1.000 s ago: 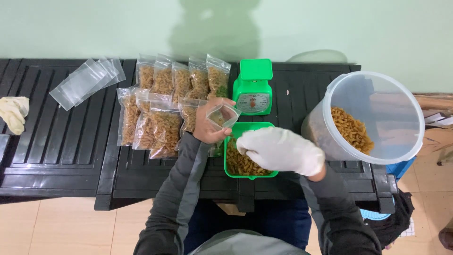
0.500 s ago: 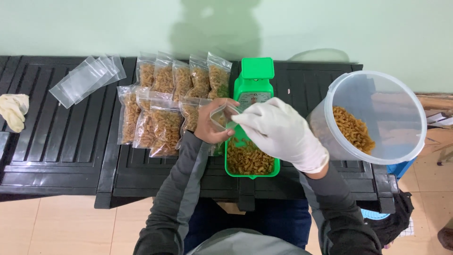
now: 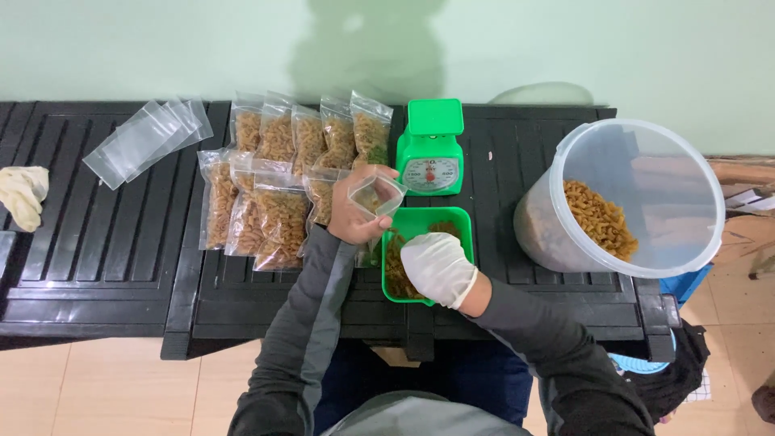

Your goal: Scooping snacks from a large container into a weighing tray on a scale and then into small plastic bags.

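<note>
A black slatted worktop [image 3: 113,242] carries everything. At its right end stands a big clear tub [image 3: 638,198] partly filled with spiral pasta. Filled bags [image 3: 282,173] lie left of a green scale [image 3: 433,149]. In front of the scale sits a green tray [image 3: 428,220] of pasta, where the gloved right hand [image 3: 437,268] rests, fingers curled into the pasta. The bare left hand [image 3: 349,214] pinches a small clear bag [image 3: 376,194] held open just above the tray.

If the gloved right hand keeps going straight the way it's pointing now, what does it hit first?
The right hand points down and left into the green tray, so it would likely meet the dry pasta there first; it may already be touching it, as depth is unclear.
</note>
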